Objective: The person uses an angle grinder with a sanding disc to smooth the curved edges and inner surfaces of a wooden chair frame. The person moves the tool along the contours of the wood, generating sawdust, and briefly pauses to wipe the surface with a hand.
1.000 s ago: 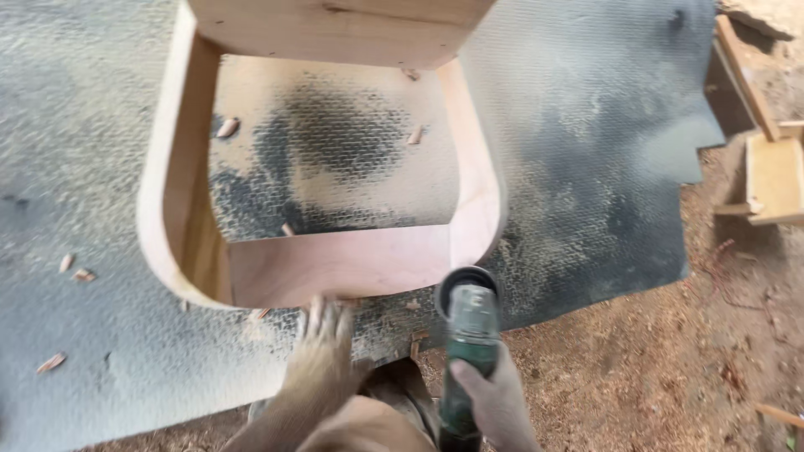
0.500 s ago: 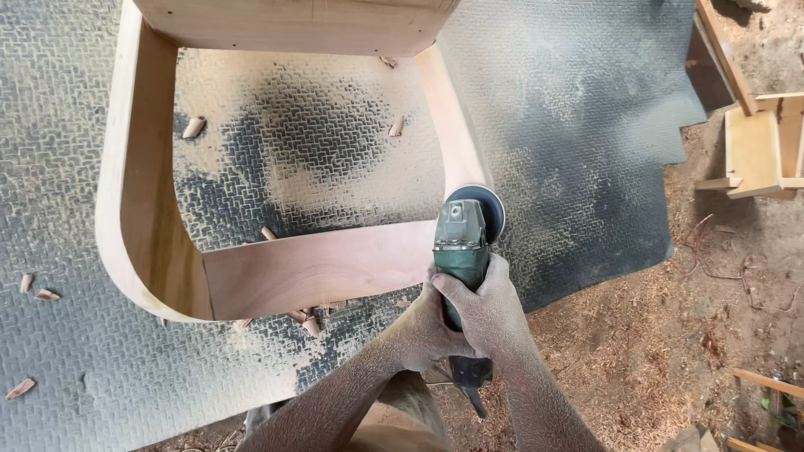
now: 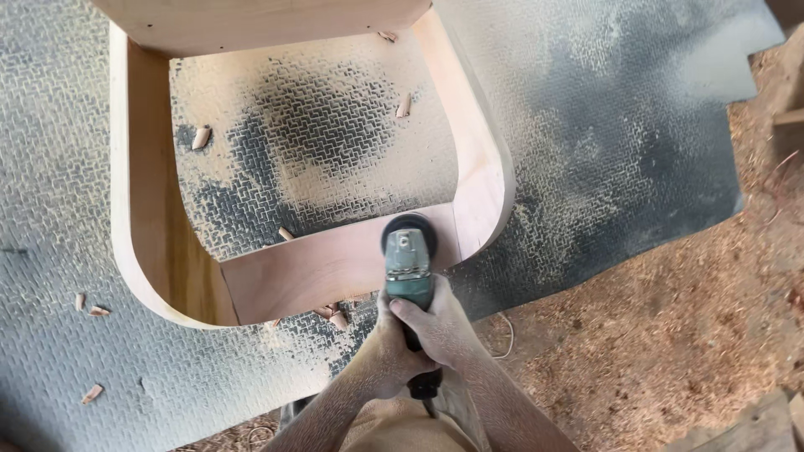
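Note:
A pale wooden frame (image 3: 151,218) with rounded corners lies on a dark textured rubber mat (image 3: 603,142). A green angle grinder (image 3: 408,264) rests its round black head on the frame's near rail, close to the right corner. My left hand (image 3: 381,356) and my right hand (image 3: 440,331) both wrap the grinder's handle from below, close together. Sawdust coats the mat inside the frame.
Small wood chips (image 3: 201,136) lie scattered inside the frame and on the mat at the left (image 3: 92,393). Sawdust-covered ground (image 3: 670,351) stretches to the right of the mat. A wooden piece (image 3: 787,100) shows at the right edge.
The left hand left the frame rail and joined the right on the grinder. The grinder moved from the floor beside the frame up onto the near rail.

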